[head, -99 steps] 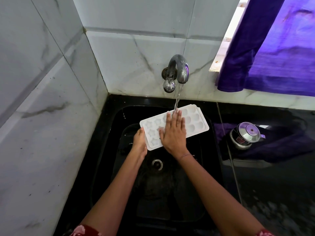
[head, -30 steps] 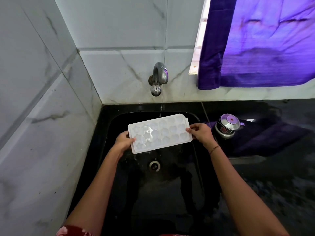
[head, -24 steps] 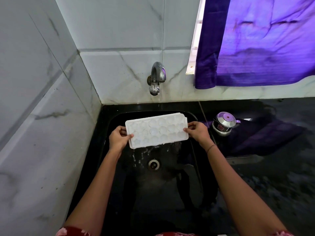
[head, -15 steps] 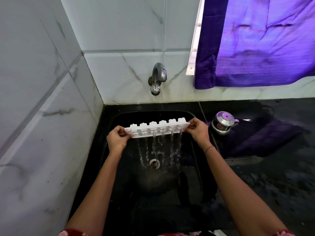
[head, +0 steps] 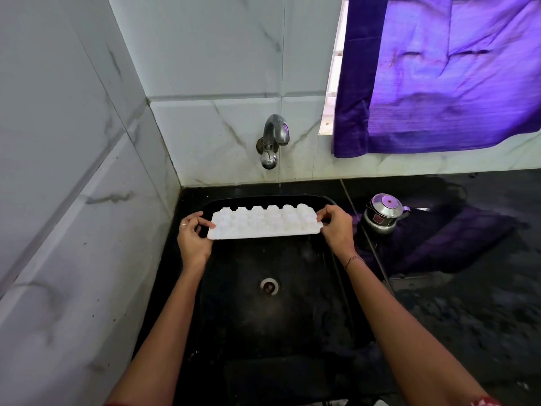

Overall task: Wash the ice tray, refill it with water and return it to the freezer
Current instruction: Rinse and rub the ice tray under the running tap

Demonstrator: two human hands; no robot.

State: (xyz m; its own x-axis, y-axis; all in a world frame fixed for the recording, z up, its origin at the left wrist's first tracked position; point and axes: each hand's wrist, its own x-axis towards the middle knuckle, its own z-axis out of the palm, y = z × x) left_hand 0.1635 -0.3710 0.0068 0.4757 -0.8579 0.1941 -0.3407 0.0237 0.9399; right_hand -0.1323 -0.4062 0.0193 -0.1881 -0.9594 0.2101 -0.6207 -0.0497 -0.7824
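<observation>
I have the ice tray over the back end of the sink, clear of the basin floor; it is flipped, underside up, cell bumps facing the camera; its long axis runs parallel to the sink's back edge, just in front of the rim.

Left hand has thumb and fingers curled round the tray's left short end, pinching it; there is a ring on one finger; right hand pinches the right short end the same way, with a bracelet on the wrist; both forearms reach in from the sink's front edge.

The drain sits mid-basin, nearer the camera than the tray; the tap is on the tiled back wall, above the tray's middle; I cannot tell if it is running.

A steel lidded pot stands on a purple cloth on the black counter, just right of the sink's back right corner, near my right hand but apart from it; a purple curtain hangs above the counter's back edge.
</observation>
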